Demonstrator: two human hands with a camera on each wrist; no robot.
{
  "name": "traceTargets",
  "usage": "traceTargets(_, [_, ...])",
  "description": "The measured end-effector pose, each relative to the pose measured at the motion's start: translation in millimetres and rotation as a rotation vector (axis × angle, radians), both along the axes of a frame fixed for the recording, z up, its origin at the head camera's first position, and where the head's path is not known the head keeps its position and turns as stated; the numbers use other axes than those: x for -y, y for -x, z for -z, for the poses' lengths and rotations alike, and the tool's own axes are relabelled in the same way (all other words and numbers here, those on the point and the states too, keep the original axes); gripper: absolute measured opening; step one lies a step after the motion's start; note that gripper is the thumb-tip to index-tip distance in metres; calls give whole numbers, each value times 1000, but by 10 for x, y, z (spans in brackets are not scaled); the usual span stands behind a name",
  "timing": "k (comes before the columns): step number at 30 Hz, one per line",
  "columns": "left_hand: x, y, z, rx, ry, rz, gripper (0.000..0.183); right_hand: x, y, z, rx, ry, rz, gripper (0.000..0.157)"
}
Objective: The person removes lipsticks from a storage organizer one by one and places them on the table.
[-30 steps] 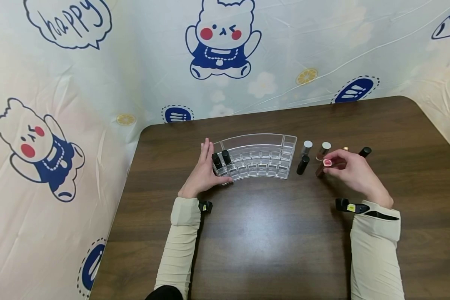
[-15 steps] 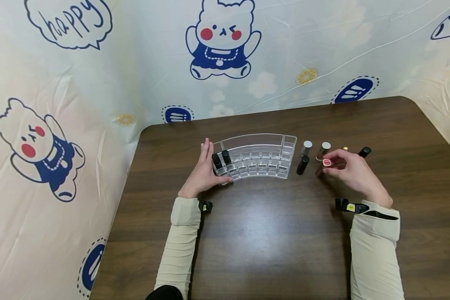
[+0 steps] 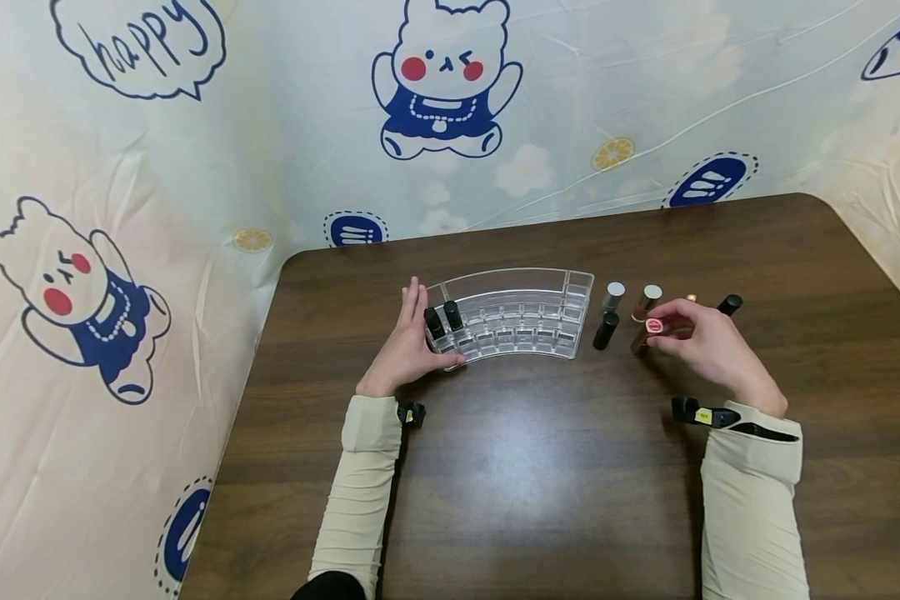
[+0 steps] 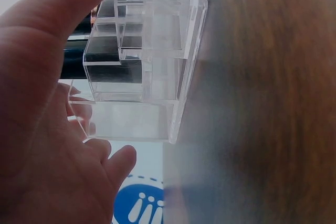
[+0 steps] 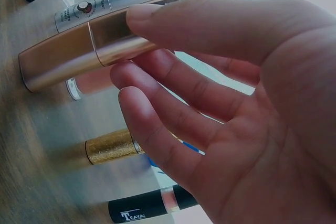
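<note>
My left hand (image 3: 405, 350) holds the left end of a clear stepped acrylic lipstick organizer (image 3: 510, 292), thumb at its front corner and fingers along its side. Two black-capped tubes (image 3: 453, 314) stand in slots at that end; the remaining front slots look bare. To the right, my right hand (image 3: 701, 342) pinches the upper part of a rose-gold lipstick (image 5: 55, 59) between thumb and fingers. This lipstick stands slightly tilted, its base close to the tabletop, and its pink-marked top (image 3: 654, 326) shows in the head view. The other right fingers are loosely bent below it in the right wrist view.
Between organizer and right hand stand a silver-capped tube (image 3: 614, 293) and a black tube (image 3: 605, 331). Another silver-topped tube (image 3: 649, 298) is behind the held lipstick. Beyond the hand are a gold glitter tube (image 5: 110, 148) and a black tube with a pink band (image 5: 136, 207).
</note>
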State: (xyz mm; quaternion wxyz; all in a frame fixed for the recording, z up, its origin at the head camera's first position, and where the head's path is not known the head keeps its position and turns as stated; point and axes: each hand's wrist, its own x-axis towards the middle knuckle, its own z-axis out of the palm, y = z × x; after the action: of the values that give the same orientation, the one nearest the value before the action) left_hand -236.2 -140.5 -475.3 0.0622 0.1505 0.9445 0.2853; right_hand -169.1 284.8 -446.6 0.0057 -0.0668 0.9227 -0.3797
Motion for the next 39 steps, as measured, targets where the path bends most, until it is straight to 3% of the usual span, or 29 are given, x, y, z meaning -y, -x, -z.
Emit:
traceTargets(14, [6,-1,14,-7,-5,3,131,4,-47,-84,-15,6,-3,35])
traceTargets(20, [5,7,29,-17,-2,2,131,12,-93,-169,-37,23,69,34])
traceTargets(32, [17,1,15,-21,2,2,131,96,-123,-235,-185,88,153,21])
traceTargets(39, [1,-4,-1,-13,8,8,131,388,-37,-293,-243,152,52,19])
